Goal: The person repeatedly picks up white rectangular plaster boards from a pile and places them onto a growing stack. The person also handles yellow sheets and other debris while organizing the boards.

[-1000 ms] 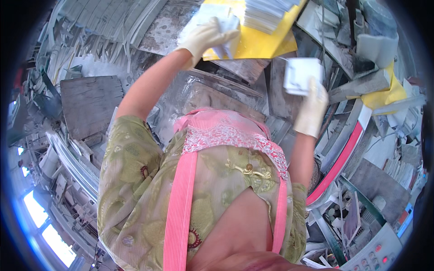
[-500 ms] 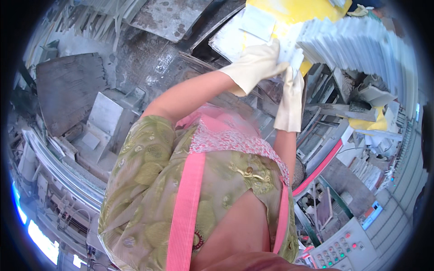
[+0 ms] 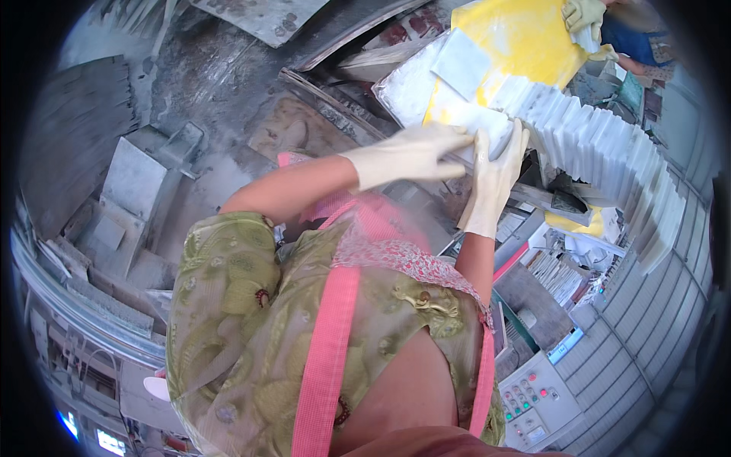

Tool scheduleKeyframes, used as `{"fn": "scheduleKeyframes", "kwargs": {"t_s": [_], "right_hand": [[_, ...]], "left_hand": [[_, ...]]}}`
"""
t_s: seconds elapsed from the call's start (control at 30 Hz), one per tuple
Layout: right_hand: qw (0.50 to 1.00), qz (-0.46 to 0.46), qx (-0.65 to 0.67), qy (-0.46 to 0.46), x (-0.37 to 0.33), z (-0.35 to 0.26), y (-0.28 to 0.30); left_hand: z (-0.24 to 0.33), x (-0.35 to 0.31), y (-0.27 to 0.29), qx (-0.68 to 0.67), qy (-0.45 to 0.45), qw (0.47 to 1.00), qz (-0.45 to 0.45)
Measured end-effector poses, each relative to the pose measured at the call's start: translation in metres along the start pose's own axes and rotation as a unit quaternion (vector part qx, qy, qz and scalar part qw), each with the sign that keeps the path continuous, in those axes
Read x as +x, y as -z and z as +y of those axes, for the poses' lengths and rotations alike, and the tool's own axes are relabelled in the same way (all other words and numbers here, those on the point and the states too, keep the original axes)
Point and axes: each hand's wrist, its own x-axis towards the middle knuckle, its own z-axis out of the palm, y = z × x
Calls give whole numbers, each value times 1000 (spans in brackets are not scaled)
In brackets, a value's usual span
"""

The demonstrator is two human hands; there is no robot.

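Both my hands wear cream rubber gloves. My right hand [image 3: 491, 179] grips a white slab [image 3: 487, 122], thumb on the near side and fingers around its right edge. Beside the slab's left edge is my left hand [image 3: 411, 156], its fingers stretched out and apart; whether the fingertips touch the slab is unclear. Just beyond, a thin pale square tile [image 3: 462, 63] lies flat on a yellow-and-white worktop [image 3: 518, 38]. A long row of white tiles [image 3: 586, 129] stands on edge, curving away to the right of my right hand.
At the top right, another person's gloved hand [image 3: 582, 15] holds a white piece over the yellow surface. Wooden boards [image 3: 327, 107] lie left of the worktop. A grey metal box [image 3: 137, 179] stands at left, and a button panel [image 3: 533, 400] at lower right.
My left hand has drawn back and down from the worktop, its fingers spreading. My right hand has opened wider around the slab. The view has shifted, showing more of the other person.
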Motion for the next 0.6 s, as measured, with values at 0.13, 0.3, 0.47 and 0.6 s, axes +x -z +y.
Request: {"fn": "scheduleKeyframes", "kwargs": {"t_s": [0.13, 0.3, 0.47, 0.6], "right_hand": [[1000, 8, 2, -18, -2, -3, 0], [1000, 19, 2, -15, -5, -1, -1], [999, 31, 9, -7, -4, 0, -3], [999, 36, 1, -15, -4, -2, -4]], "left_hand": [[-46, 35, 61, 130, 95, 964, 212], [-75, 72, 101, 428, -44, 889, 159], [-58, 74, 93, 420, 35, 905, 54], [-50, 78, 91, 411, 78, 907, 49]]}}
